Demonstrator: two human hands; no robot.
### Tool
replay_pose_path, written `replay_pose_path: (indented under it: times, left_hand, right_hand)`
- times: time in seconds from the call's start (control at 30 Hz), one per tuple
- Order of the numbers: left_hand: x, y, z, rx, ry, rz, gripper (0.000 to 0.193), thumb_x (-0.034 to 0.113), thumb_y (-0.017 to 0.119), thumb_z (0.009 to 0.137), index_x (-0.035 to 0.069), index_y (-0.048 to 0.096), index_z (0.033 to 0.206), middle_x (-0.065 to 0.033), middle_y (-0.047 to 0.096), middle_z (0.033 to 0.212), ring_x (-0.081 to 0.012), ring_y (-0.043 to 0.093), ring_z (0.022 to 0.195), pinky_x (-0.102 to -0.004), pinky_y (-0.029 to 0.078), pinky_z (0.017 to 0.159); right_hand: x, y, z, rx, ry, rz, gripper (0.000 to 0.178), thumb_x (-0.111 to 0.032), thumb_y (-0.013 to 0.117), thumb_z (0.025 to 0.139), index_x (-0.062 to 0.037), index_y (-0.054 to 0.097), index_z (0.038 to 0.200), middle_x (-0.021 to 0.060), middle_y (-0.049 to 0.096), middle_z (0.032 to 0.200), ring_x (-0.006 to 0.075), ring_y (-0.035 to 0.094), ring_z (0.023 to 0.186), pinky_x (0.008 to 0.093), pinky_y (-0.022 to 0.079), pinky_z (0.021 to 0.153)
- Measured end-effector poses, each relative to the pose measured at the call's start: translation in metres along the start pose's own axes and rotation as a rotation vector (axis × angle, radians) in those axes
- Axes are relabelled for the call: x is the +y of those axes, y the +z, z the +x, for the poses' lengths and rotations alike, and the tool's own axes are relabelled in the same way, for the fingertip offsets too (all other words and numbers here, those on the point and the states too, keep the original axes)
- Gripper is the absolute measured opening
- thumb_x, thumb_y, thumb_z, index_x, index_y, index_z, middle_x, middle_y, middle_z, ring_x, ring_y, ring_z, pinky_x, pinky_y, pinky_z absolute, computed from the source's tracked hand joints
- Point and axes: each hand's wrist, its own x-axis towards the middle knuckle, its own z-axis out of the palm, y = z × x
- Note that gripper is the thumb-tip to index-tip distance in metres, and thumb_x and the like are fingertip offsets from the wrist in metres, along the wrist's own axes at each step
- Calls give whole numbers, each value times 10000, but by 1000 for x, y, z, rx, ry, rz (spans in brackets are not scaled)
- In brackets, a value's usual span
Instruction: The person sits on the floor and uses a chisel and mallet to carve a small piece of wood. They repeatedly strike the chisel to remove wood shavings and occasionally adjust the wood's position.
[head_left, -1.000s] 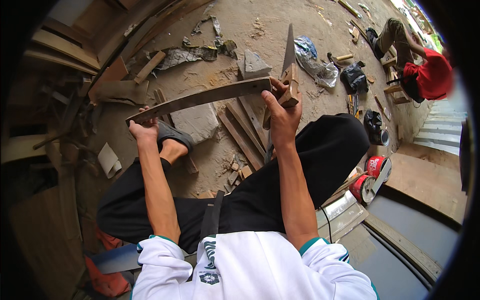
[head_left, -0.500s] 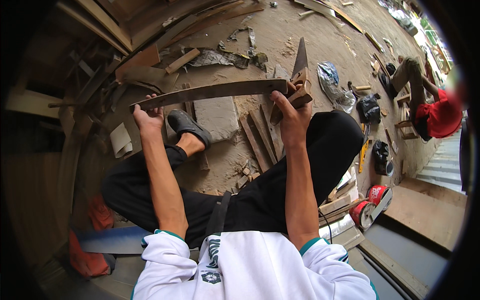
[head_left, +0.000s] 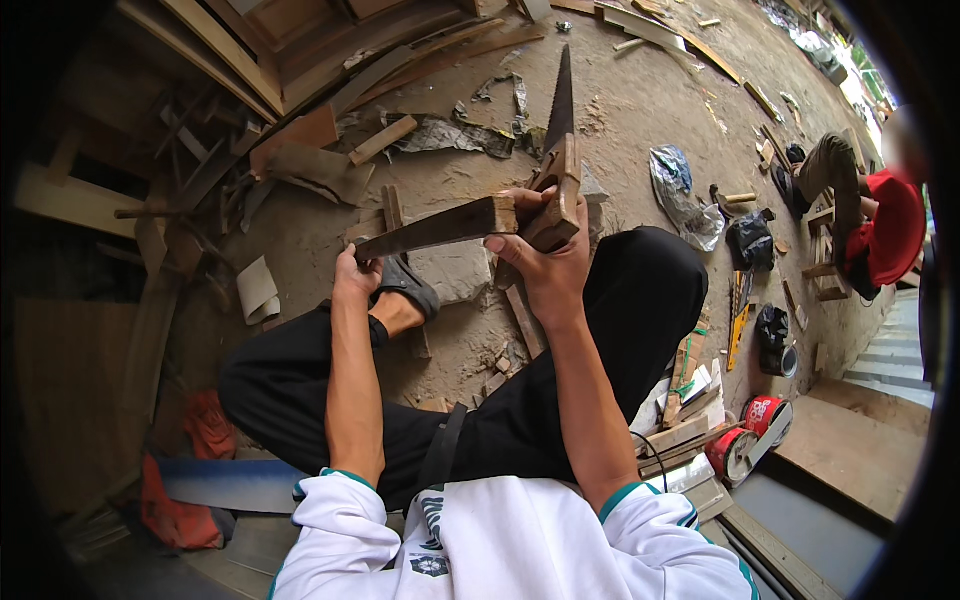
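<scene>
A narrow dark wooden board (head_left: pixel 440 229) is held up in front of me above my bent legs. The fingers of my left hand (head_left: pixel 357 274) are closed on its left end. My right hand (head_left: pixel 552 268) grips the wooden handle of a handsaw (head_left: pixel 564 105), its thumb and fingers also steadying the board's right end. The saw's tapering toothed blade points away from me, beyond the board's squared end. Part of the saw handle is hidden by my fingers. Below the board lies a flat grey block (head_left: pixel 450 272) beside my dark clog (head_left: pixel 410 287).
Scrap wood (head_left: pixel 385 140) and torn foil-like sheeting (head_left: pixel 450 135) litter the dirt floor. On the right are a plastic bag (head_left: pixel 685 200), a hammer (head_left: pixel 735 198), a yellow-handled saw (head_left: pixel 738 325) and red cans (head_left: pixel 732 452). Another person in red (head_left: pixel 885 230) sits at the far right.
The board's left end has swung in toward me and to the right with my left hand. The board's right end now faces me more, and the saw has tilted farther away.
</scene>
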Motion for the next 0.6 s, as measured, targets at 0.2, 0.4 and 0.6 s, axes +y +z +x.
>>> replay_pose_path:
  times: [0.2, 0.4, 0.6]
  left_hand:
    - [-14, 3, -2, 16, 28, -47, 359, 335, 397, 1040, 21, 571, 1025, -92, 639, 941, -253, 641, 868, -382, 581, 769]
    - [9, 3, -15, -84, 155, -166, 399, 377, 382, 1036, 25, 569, 1014, -96, 631, 924, -245, 639, 854, -412, 576, 796]
    - [25, 8, -35, -175, 301, -189, 442, 439, 409, 1009, 32, 577, 1042, -104, 673, 976, -231, 658, 894, -401, 562, 812]
  right_hand:
    - [2, -3, 2, -1, 25, 65, 592, 57, 787, 763, -75, 356, 1147, 149, 600, 1165, 206, 617, 1078, 334, 542, 913]
    - [5, -8, 6, 73, 20, -35, 521, -4, 770, 812, -65, 381, 1153, 138, 612, 1185, 181, 605, 1076, 311, 532, 893]
    - [3, -21, 16, 218, 77, -188, 540, -131, 805, 816, -36, 413, 1175, 116, 612, 1161, 163, 617, 986, 289, 537, 848]
